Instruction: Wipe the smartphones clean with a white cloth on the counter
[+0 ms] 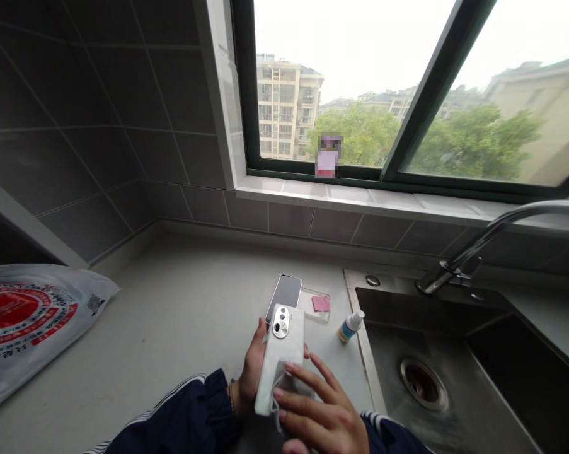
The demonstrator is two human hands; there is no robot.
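White phone [291, 343] in left hand [252, 372] (back up)

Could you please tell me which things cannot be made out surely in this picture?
All in the head view:
- Screen of the white phone: faces away from the camera.
- Much of the grey cloth: hidden under the right hand.
- Print on the spray bottle: too small to read.
- Plastic bag: cut off by the left edge; its contents cannot be seen.
- End of the faucet: cut off by the right edge.
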